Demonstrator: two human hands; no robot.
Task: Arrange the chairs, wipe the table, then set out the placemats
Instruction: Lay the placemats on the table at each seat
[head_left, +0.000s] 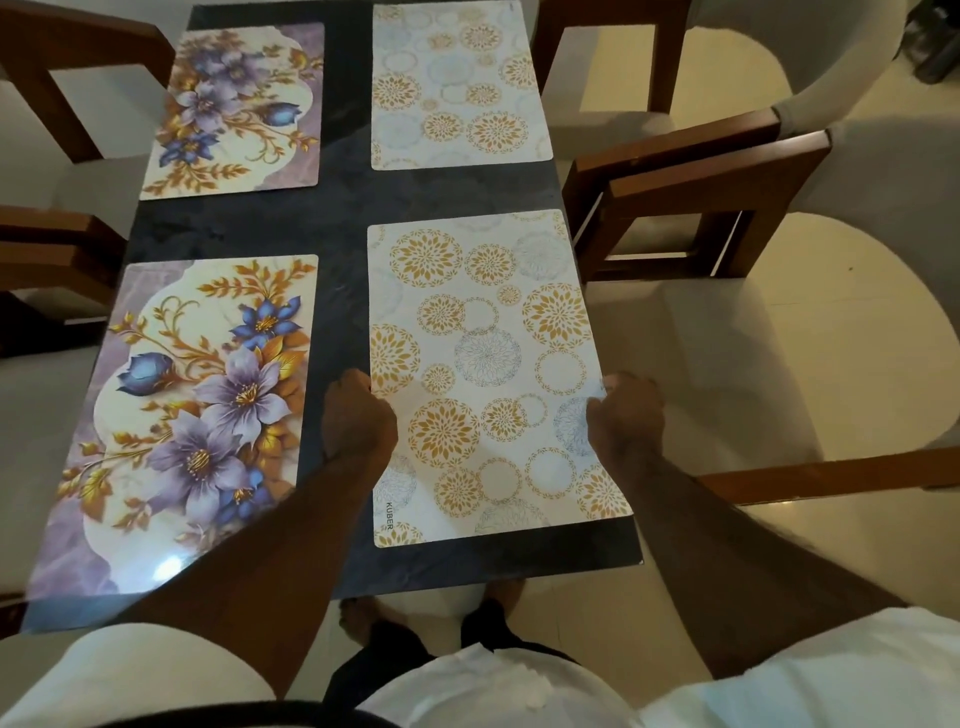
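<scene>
Left hand (358, 413) and right hand (626, 415) pinch the placemat (483, 332) by its long sides. Its length runs away from the person, along the right edge of the table (337, 218) — both hands equally near.

**One readable word: the brand "KUBER" on a placemat.**

"KUBER" stands in small dark capital letters on the white rectangular placemat printed with gold and pale blue floral circles (488, 364). This is the nearer mat on the right side of the dark stone-patterned table (337, 218). The word sits just inside the mat's left long edge, close to the corner nearest the camera. It runs along that edge, so it appears turned sideways in the head view. The second white placemat with the same gold-circle print (457, 83), farther along that side, has a tiny dark mark at its far right corner, too small to read.
</scene>
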